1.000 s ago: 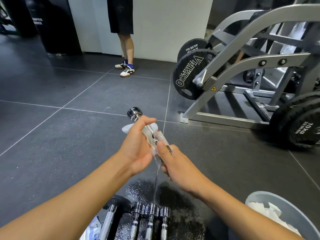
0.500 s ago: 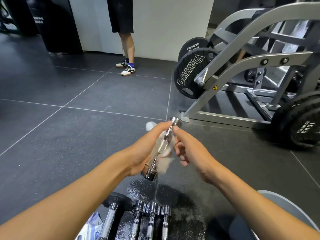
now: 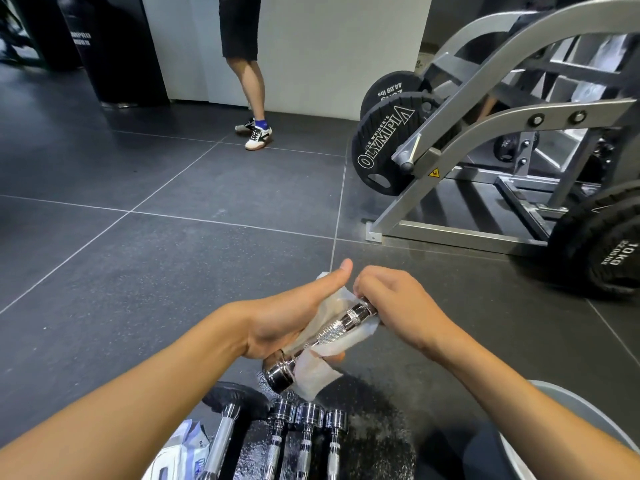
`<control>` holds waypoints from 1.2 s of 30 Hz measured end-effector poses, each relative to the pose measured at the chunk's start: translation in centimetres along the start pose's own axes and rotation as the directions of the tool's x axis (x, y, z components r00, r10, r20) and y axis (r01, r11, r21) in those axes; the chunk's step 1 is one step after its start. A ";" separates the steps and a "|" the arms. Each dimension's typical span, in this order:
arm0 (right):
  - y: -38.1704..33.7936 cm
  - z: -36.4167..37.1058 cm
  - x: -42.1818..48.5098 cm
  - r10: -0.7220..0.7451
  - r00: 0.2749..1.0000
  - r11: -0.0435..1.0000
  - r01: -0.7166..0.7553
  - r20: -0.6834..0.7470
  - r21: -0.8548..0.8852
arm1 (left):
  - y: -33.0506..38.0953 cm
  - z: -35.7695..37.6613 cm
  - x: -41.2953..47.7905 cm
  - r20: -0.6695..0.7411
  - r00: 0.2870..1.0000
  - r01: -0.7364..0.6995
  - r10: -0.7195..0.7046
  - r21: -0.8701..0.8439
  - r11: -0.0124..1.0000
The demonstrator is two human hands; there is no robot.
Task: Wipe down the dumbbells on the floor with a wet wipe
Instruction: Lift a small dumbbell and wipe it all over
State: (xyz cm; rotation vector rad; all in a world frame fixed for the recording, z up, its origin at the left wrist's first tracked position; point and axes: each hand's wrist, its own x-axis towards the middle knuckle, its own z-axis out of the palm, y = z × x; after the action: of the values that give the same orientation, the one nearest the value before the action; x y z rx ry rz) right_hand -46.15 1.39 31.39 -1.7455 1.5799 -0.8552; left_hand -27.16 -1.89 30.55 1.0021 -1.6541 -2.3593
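A small chrome dumbbell (image 3: 332, 332) is held in the air, tilted, its near end low on the left. My left hand (image 3: 287, 320) cradles it with a white wet wipe (image 3: 318, 374) wrapped under the knurled handle, thumb pointing up. My right hand (image 3: 391, 303) grips the dumbbell's far end, which is hidden under its fingers. Below, several more chrome dumbbells (image 3: 306, 434) lie side by side on a wet patch of the dark floor (image 3: 374, 431).
A wipe packet (image 3: 183, 452) lies at the bottom left beside a black-ended dumbbell (image 3: 228, 420). A grey bin (image 3: 568, 410) sits at bottom right. A plate-loaded machine (image 3: 485, 140) with weight plates stands to the right. A person (image 3: 249, 81) stands by the far wall.
The dumbbell has been turned from nearly upright to a lower tilt. My right hand moved from its top onto its far end, and the wipe now hangs under the handle.
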 end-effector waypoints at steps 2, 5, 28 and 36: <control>0.1 -0.1 0.1 0.014 1.000 0.998 -0.015 -0.014 -0.061 | -0.1 -0.3 0.1 -0.015 1.000 0.021 -0.020 0.063 0.998; 0.1 -0.1 0.2 0.103 0.994 0.995 -0.102 -0.036 0.024 | -0.2 -0.7 0.3 -0.067 0.998 0.003 0.010 0.189 0.982; 1.3 -2.0 1.4 0.458 0.811 0.861 -0.302 -0.364 0.411 | 0.4 -2.9 0.1 -0.270 0.955 -0.194 0.122 -0.257 0.947; 1.0 -2.1 1.5 0.615 0.715 0.672 -0.256 -0.332 0.695 | 1.1 -2.4 -0.5 -0.197 0.893 -0.451 0.406 -0.362 0.816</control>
State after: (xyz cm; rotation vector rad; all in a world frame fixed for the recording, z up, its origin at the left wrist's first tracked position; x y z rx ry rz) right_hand -48.32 -0.27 31.94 -0.5949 1.7041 -1.4732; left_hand -25.70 -4.02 31.24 0.5902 -1.1318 -2.1530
